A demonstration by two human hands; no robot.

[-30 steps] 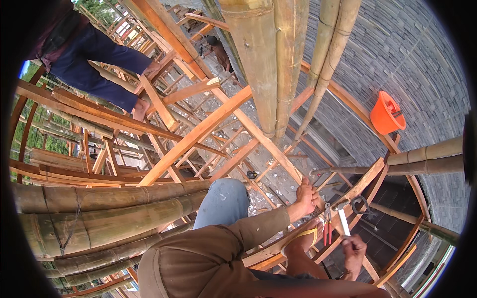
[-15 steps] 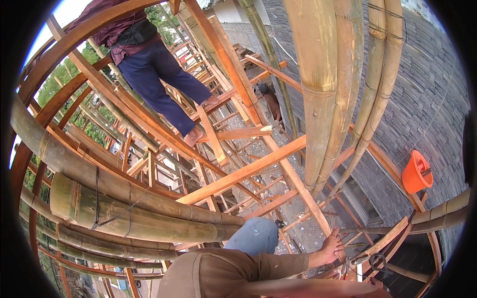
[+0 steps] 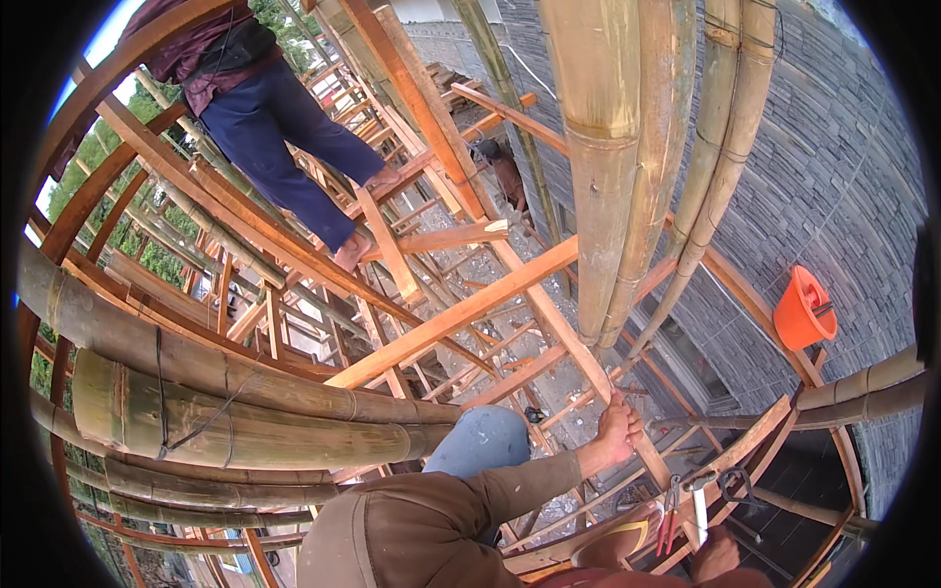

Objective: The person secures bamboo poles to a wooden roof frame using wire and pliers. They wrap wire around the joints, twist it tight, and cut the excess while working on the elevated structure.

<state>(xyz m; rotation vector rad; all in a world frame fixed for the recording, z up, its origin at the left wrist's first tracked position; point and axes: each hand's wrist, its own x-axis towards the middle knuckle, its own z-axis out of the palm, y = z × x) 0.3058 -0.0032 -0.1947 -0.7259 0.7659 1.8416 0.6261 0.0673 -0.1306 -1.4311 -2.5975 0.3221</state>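
Note:
My left hand (image 3: pixel 618 431) reaches out on a brown sleeve and is closed around a slanting wooden pole (image 3: pixel 549 323) of the scaffold. My right hand (image 3: pixel 716 555) sits at the bottom edge, fingers curled; what it holds is hidden. Just above it, red-handled pliers (image 3: pixel 670 502) and a metal tool (image 3: pixel 699 502) rest on a wooden plank (image 3: pixel 755 441). My knee in blue jeans (image 3: pixel 480 439) is below the left arm.
Another person in dark blue trousers (image 3: pixel 284 127) stands on wooden beams at upper left. Thick bamboo poles (image 3: pixel 608 157) hang down the middle, and a bamboo bundle (image 3: pixel 216 402) lies at left. An orange bucket (image 3: pixel 804 310) hangs by the grey brick wall (image 3: pixel 833 147). Rubble ground lies far below.
The view has tipped upward, so both hands slid to the bottom of the picture. My left hand has stayed around the pole. The other person now fills the upper left.

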